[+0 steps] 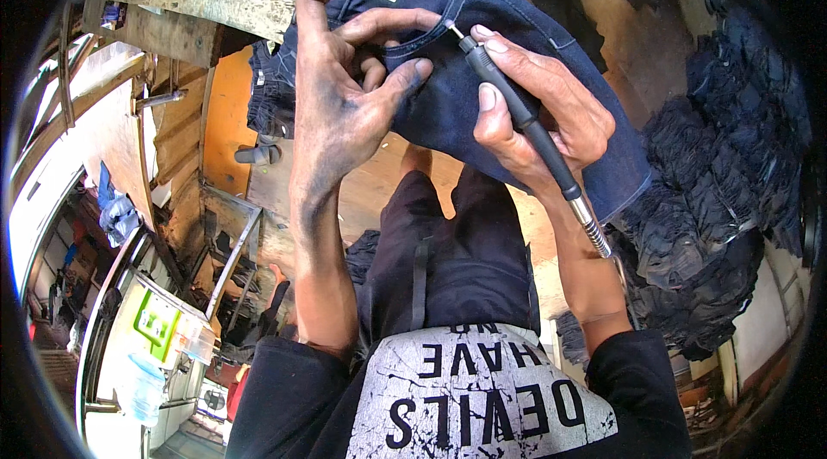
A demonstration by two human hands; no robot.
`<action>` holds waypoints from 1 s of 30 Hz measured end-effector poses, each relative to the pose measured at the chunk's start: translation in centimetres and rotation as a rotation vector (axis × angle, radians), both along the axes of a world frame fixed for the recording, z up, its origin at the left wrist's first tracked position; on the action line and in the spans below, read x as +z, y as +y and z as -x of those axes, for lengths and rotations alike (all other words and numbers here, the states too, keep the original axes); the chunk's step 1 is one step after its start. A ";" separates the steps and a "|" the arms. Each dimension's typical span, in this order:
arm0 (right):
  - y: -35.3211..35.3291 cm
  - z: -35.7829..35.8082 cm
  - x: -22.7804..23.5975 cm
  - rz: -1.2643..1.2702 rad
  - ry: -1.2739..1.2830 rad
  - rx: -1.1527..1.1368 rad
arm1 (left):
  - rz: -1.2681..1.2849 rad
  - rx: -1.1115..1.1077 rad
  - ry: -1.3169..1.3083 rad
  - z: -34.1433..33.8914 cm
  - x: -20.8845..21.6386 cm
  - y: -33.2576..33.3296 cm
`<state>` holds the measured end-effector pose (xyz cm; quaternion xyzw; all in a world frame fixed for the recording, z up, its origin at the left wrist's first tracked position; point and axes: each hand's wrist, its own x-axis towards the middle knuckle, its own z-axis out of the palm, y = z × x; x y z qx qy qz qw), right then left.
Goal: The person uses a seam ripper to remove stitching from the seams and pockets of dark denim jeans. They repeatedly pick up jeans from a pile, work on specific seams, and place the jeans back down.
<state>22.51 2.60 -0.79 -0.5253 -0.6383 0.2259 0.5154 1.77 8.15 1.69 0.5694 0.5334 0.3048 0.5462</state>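
Both hands work the jeans (517,54): left hand (340,88) pinches the pocket edge, right hand (538,110) grips a rotary tool (517,110) beside it.

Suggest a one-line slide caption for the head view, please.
Left hand pins dark jeans while right hand holds a pen-like rotary tool, tip at the pocket edge.

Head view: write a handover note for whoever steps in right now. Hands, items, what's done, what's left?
Left hand: pinching the pocket edge of the dark denim jeans, holding the cloth taut.
Right hand: gripping a black rotary tool handpiece like a pen, its tip at the pocket edge, not clearly touching.
Pile of dark denim lies at the right.
Done: no finished marks visible on this pocket.
Left: working the pocket edge.
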 end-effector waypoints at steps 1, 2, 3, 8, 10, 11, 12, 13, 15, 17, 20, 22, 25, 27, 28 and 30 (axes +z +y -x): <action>0.0 0.0 0.0 -0.004 -0.003 0.004 | 0.017 0.015 -0.044 -0.1 0.0 0.0; 0.0 0.2 0.0 -0.005 -0.001 0.002 | 0.014 0.030 -0.075 0.0 -0.1 -0.1; 0.1 0.1 -0.1 -0.013 0.001 0.007 | 0.012 0.044 -0.107 0.0 -0.1 -0.1; 0.4 0.4 -0.3 -0.041 0.019 -0.047 | 0.031 0.025 -0.105 0.4 -0.4 -0.2; 0.4 0.5 -0.3 -0.027 0.035 -0.056 | 0.026 0.020 -0.109 0.5 -0.5 -0.2; 0.4 0.5 -0.3 -0.023 0.043 -0.062 | 0.022 0.018 -0.116 0.4 -0.6 -0.2; 0.4 0.5 -0.2 -0.009 0.043 -0.069 | 0.022 0.012 -0.089 0.4 -0.6 -0.2; 0.3 0.4 -0.1 0.009 0.042 -0.060 | 0.014 0.010 -0.114 0.5 -0.6 -0.2; 0.2 0.4 0.1 0.066 0.024 -0.043 | 0.007 -0.004 -0.096 0.5 -0.6 -0.1; 0.1 0.4 0.2 0.061 0.011 -0.058 | 0.004 0.000 -0.141 0.5 -0.7 -0.1; 0.3 0.6 0.3 0.065 0.041 -0.088 | 0.003 -0.028 -0.165 0.6 -1.0 -0.1; 0.3 0.8 0.4 0.080 0.070 -0.106 | -0.015 -0.041 -0.160 0.7 -1.2 -0.1; 0.2 1.2 0.5 0.114 0.087 -0.126 | -0.024 -0.054 -0.135 1.1 -1.2 -0.1; 0.1 1.2 0.6 0.146 0.057 -0.141 | 0.015 -0.082 -0.123 1.3 -1.2 -0.1; 0.1 1.2 0.6 0.147 0.068 -0.134 | 0.025 -0.094 -0.124 1.3 -1.0 -0.1; 0.0 1.1 0.6 0.157 0.053 -0.133 | 0.007 -0.085 -0.159 1.0 -1.1 -0.2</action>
